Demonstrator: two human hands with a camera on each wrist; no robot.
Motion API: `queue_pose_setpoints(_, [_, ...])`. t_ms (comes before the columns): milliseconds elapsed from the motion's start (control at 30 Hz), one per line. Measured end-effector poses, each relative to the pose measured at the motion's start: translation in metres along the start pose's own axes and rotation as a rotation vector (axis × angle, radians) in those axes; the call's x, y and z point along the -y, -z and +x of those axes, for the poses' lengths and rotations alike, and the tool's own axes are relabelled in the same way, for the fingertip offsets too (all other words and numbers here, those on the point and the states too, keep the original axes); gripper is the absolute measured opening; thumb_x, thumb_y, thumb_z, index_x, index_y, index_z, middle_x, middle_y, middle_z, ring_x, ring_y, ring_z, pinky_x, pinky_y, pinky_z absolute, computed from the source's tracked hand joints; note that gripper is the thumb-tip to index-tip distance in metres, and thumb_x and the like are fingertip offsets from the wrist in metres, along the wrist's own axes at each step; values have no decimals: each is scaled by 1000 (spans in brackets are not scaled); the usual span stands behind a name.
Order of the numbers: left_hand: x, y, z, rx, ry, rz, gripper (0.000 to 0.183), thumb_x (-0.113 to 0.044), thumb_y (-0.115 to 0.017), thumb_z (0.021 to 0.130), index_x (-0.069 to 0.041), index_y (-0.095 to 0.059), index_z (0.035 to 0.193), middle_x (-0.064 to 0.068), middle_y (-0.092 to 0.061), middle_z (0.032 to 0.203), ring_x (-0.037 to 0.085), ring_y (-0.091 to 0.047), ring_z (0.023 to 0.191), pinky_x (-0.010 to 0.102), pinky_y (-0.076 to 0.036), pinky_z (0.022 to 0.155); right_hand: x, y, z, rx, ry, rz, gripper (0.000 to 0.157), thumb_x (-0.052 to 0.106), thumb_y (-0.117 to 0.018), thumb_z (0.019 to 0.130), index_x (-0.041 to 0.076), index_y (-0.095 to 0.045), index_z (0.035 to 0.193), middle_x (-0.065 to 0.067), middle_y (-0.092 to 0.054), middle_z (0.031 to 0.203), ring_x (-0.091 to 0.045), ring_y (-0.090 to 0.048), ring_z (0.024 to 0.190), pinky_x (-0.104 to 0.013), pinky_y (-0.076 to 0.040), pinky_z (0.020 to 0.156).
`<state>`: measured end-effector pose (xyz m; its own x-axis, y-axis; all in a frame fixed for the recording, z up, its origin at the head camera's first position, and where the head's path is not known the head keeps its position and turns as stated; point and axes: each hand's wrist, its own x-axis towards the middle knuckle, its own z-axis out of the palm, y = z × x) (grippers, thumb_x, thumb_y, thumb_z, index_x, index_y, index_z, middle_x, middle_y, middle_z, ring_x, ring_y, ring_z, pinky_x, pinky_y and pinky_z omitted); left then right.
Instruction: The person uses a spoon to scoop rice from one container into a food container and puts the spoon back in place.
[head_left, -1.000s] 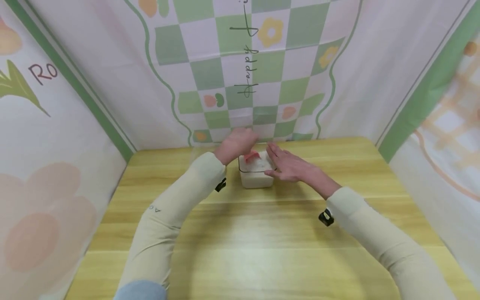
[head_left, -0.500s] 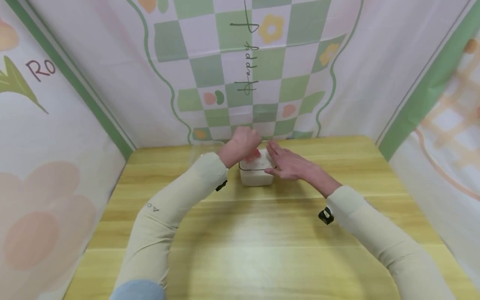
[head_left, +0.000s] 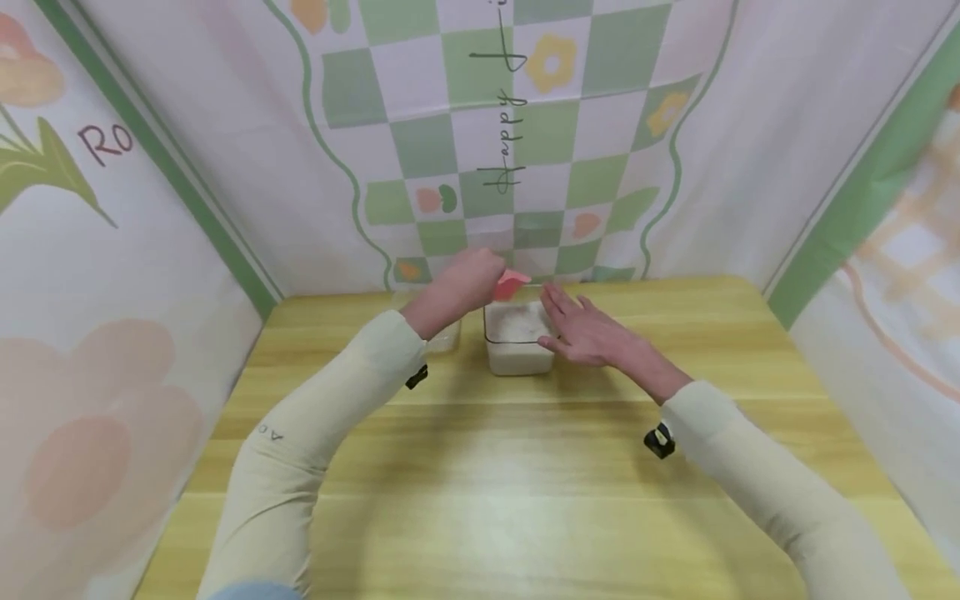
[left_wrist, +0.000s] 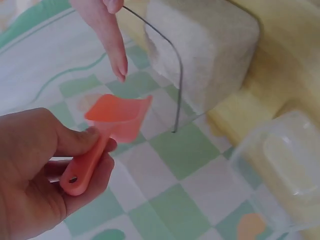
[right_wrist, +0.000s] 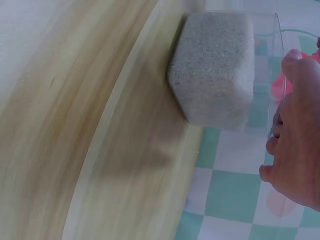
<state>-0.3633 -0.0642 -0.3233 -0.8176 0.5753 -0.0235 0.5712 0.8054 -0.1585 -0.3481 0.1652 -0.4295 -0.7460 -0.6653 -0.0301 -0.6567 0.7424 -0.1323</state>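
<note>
My left hand (head_left: 463,285) grips a red scoop (left_wrist: 120,112) by its short handle, thumb on top and fingers curled beneath. The scoop is raised above and behind the left part of a clear square container (head_left: 520,360). White grains (right_wrist: 215,70) that look like rice fill much of that container; a dark line runs along its rim. Against the container's right rim rests my right hand (head_left: 588,332), fingers mostly straight and thumb spread toward the front. Whether the scoop carries grains cannot be made out.
A second clear container (left_wrist: 290,165) stands left of the filled one, partly hidden by my left arm in the head view. Both are near the back edge of the wooden table (head_left: 480,483). A checkered cloth wall (head_left: 487,133) rises close behind.
My left hand has lifted the scoop out of the grains and shifted it up and back, with the forearm going left. The right hand stays on the rim. The head view has shifted slightly.
</note>
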Motion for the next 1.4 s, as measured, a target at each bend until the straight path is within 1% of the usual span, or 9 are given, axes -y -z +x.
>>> queue_pose_setpoints(167, [16, -9, -14, -40, 63, -233, 14, 1, -59, 93, -4, -71, 87, 8, -72, 88, 16, -57, 75, 28, -48, 68, 3, -1, -4, -24, 13, -18, 77, 43, -40, 106, -11, -15, 154, -28, -9, 164, -41, -13, 153, -60, -22, 121])
queue_pose_setpoints(267, [21, -15, -19, -36, 68, -265, 17, 1, -59, 93, -4, -71, 83, 8, -71, 85, 16, -53, 74, 28, -45, 69, 2, -2, -5, -32, 7, -17, 76, 42, -40, 106, -11, -15, 153, -29, -10, 163, -41, -14, 153, -59, -22, 121])
queue_pose_setpoints(533, [24, -21, -25, 33, 55, -256, 17, -2, -65, 91, -4, -66, 75, 3, -56, 71, 17, -49, 72, 29, -44, 65, -1, -6, -4, -29, -4, -5, 77, 43, -40, 106, -12, -13, 153, -30, -9, 163, -42, -15, 152, -56, -22, 122])
queue_pose_setpoints(767, [13, -21, -17, 102, 51, -176, 19, 6, -57, 91, -8, -70, 94, 4, -67, 84, 16, -55, 74, 27, -48, 64, -3, -6, -1, -36, 5, 22, 77, 42, -41, 106, -11, -13, 154, -30, -8, 163, -44, -16, 151, -54, -21, 123])
queue_pose_setpoints(900, [1, -21, -10, 170, 31, -90, 20, 0, -54, 95, -10, -70, 102, 5, -70, 91, 16, -56, 76, 28, -47, 64, -3, -9, -2, -35, 2, 24, 76, 42, -41, 106, -11, -12, 154, -30, -9, 163, -44, -16, 151, -54, -22, 123])
queue_pose_setpoints(1000, [-7, -21, -5, 216, 26, -101, 16, -3, -56, 96, -8, -67, 106, 7, -70, 96, 16, -58, 77, 25, -49, 63, -4, -10, -3, -39, 2, 25, 77, 42, -41, 106, -11, -12, 154, -30, -9, 163, -43, -15, 152, -54, -22, 123])
queue_pose_setpoints(1200, [-9, -28, 5, 396, 90, -300, 15, 5, -54, 94, -3, -61, 105, 13, -67, 106, 16, -69, 67, 21, -54, 53, -4, -10, -3, -28, -10, 36, 77, 43, -41, 106, -9, -11, 155, -28, -6, 164, -41, -13, 153, -52, -21, 123])
queue_pose_setpoints(1333, [-4, -34, 11, 458, 122, -435, 2, -2, -60, 95, -1, -61, 93, 15, -72, 91, 17, -70, 59, 20, -52, 49, -3, -10, -2, -34, -13, 47, 77, 42, -42, 106, -9, -11, 155, -28, -7, 164, -41, -13, 153, -52, -22, 123])
queue_pose_setpoints(1400, [1, -37, 11, 468, 103, -488, 16, -9, -64, 95, -1, -61, 81, 12, -72, 76, 17, -70, 58, 22, -51, 51, -3, -11, -2, -39, -14, 44, 77, 41, -42, 106, -9, -11, 155, -28, -6, 164, -41, -13, 153, -52, -22, 123])
